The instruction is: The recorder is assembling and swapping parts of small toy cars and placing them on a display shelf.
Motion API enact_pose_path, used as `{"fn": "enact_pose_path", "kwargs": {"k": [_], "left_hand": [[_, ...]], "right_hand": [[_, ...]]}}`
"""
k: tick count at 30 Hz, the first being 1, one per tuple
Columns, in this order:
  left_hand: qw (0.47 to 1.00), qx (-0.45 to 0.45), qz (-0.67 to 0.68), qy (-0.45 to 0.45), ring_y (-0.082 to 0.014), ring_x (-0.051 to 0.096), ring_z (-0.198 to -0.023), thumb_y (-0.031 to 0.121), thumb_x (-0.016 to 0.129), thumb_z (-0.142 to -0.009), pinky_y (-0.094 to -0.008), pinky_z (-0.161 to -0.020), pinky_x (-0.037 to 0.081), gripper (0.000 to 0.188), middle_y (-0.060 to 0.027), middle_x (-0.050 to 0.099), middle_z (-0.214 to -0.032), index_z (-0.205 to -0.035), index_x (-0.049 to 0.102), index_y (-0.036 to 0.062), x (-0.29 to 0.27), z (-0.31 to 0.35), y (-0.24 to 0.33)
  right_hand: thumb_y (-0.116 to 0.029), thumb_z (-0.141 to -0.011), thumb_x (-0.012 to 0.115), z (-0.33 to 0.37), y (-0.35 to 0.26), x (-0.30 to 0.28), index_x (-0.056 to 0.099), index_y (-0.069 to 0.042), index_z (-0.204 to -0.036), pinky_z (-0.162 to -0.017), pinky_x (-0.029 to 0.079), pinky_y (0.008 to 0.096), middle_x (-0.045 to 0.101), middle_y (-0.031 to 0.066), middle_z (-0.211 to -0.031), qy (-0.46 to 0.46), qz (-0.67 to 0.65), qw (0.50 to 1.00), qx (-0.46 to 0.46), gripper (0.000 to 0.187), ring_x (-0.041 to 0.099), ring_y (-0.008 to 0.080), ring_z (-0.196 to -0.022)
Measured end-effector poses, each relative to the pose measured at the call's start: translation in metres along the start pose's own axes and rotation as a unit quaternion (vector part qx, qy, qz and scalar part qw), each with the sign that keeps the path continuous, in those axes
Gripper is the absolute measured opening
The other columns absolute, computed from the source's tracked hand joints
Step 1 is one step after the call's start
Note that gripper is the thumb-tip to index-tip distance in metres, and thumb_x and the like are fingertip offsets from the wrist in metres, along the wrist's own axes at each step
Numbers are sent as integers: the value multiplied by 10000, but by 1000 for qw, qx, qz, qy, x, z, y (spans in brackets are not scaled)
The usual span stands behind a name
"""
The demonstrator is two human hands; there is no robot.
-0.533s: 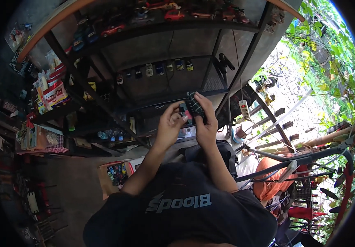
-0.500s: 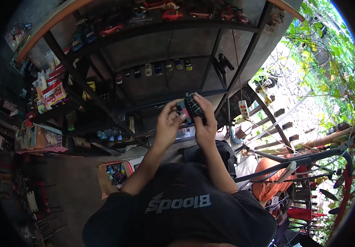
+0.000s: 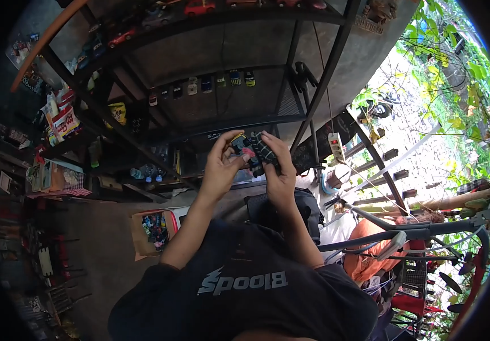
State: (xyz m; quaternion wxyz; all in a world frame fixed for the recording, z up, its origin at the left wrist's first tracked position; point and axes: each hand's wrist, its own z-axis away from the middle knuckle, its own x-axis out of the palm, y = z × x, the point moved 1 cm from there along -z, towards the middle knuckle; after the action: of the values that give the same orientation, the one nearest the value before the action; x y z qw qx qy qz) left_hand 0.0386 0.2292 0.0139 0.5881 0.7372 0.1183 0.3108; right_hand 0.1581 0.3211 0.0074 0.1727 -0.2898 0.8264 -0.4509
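Observation:
Both of my hands are raised in front of the dark metal shelf. Between the fingers of my left hand (image 3: 221,167) is a small toy car (image 3: 243,150) with blue, pink-red and yellow parts, partly covered by the fingers. My right hand (image 3: 281,169) grips a dark cloth (image 3: 264,149) with a pale check, bunched against the toy car's right side. The cloth and fingers hide much of the car's shape. Beyond the hands, a row of small toy cars (image 3: 206,85) stands on the middle shelf.
More toy cars (image 3: 199,7) line the top shelf (image 3: 222,28). An open cardboard box (image 3: 141,247) of small toys sits on the floor at left. Snack packets (image 3: 63,122) and plastic bottles (image 3: 148,173) are left; a power strip (image 3: 336,146) hangs right, beside a dark metal bar (image 3: 426,221).
The view has shifted, so the shelf sits higher and further left. Both hands still hold the toy car and cloth; the car now shows more between them.

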Motion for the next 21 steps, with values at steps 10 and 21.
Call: {"fn": "enact_pose_path", "kwargs": {"k": [10, 21], "left_hand": [[990, 65, 47, 113, -122, 610, -1011, -100, 680, -851, -253, -909, 490, 387, -57, 593, -1081, -1182, 514, 12, 22, -9, -18], [989, 21, -84, 123, -44, 625, -818, -52, 738, -832, -181, -737, 527, 278, -26, 672, -916, -1082, 623, -7, 12, -10, -9]], "right_hand": [[107, -869, 470, 10, 16, -8, 512, 4, -1365, -1082, 352, 296, 535, 98, -1330, 72, -159, 970, 167, 509, 498, 167, -1250], [133, -792, 493, -7, 20, 2, 545, -5, -1316, -1128, 331, 373, 527, 157, -1357, 0, -67, 997, 40, 545, 482, 279, -1317]]}}
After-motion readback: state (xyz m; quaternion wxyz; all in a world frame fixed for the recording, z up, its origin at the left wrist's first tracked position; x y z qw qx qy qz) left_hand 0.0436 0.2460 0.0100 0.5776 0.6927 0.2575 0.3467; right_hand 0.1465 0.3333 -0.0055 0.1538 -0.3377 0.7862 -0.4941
